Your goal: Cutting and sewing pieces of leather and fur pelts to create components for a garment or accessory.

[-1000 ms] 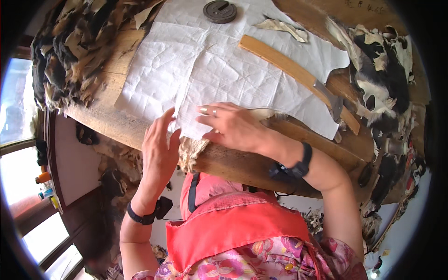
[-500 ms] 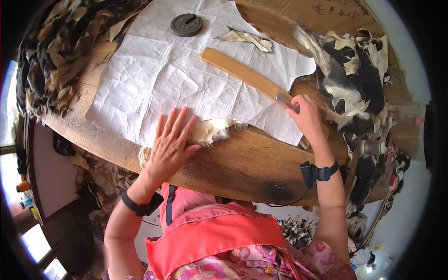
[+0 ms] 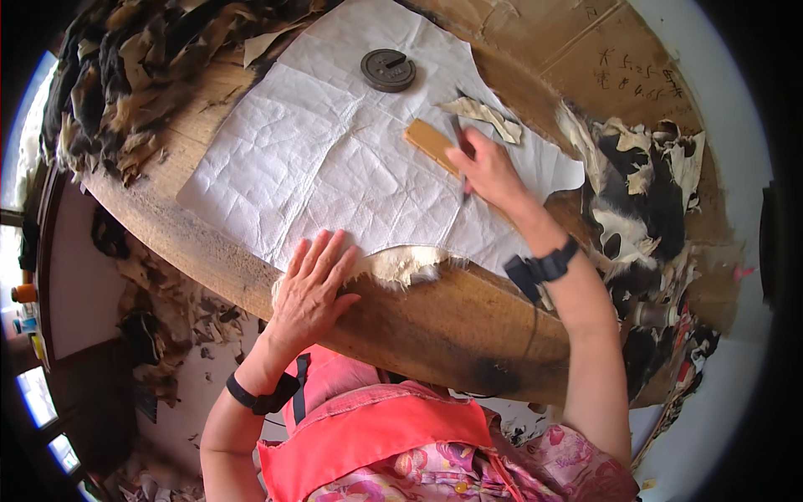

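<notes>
My left hand point(image 3: 316, 289) lies flat with its fingers stretched out on the near edge of a creased white sheet point(image 3: 251, 176), beside a piece of pale hide with fur point(image 3: 410, 265) showing from under the sheet. My right hand point(image 3: 492, 167) is over a flat wooden strip point(image 3: 429, 144) on the sheet, its fingers closed on a slim dark tool point(image 3: 457, 130). Motion blurs that tool, so its exact kind is unclear. The hand and forearm hide the strip's lower part. A round, slotted iron weight point(image 3: 388, 70) rests on the sheet farther off, near a loose cream hide scrap point(image 3: 485, 115).
Dark and brown fur strips point(image 3: 109, 92) are heaped at the far left of the curved wooden tabletop point(image 3: 226, 280). Black-and-white fur pieces point(image 3: 636, 192) lie at the right, by cardboard point(image 3: 544, 42). More scraps point(image 3: 188, 293) are on the floor.
My right hand has moved left and away from me along the wooden strip, with the slim tool in its fingers. My left hand stays flat on the sheet's edge. The whole view has shifted.
</notes>
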Demonstrator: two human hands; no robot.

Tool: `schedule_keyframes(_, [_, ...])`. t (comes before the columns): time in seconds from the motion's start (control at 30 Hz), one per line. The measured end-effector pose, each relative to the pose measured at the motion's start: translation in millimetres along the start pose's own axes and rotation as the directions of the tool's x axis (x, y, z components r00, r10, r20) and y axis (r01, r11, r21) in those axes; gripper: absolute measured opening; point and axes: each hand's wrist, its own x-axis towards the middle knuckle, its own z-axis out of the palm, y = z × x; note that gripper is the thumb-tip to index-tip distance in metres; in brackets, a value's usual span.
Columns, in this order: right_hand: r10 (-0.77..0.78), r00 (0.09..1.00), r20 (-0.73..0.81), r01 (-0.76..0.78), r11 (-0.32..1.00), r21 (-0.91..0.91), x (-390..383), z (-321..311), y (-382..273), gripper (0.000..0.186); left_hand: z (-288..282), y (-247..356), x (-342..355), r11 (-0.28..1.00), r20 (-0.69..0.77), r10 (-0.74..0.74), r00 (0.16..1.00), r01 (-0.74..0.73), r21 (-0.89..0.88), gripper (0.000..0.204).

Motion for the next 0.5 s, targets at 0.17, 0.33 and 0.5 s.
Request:
schedule_keyframes(0.17, [-0.049,0.983,-0.177,0.153,0.753,0.640,-5,20,16,0.012,-1,-6,2,0.999,0.017,0.033,0.999,-0.032,-0.018,0.077])
schedule_keyframes(0.33, [0.438,0.844,-0.309,0.043,0.519,0.854,-144,-27,92,0.019,-1,-14,-3,1.000,-0.010,0.016,1.000,-0.016,-0.023,0.076])
schedule_keyframes(0.5, [0.594,0.667,-0.450,0.246,0.394,0.886,-227,-106,162,0.015,-7,-14,-1,0.988,-0.088,0.010,0.996,-0.023,-0.150,0.058])
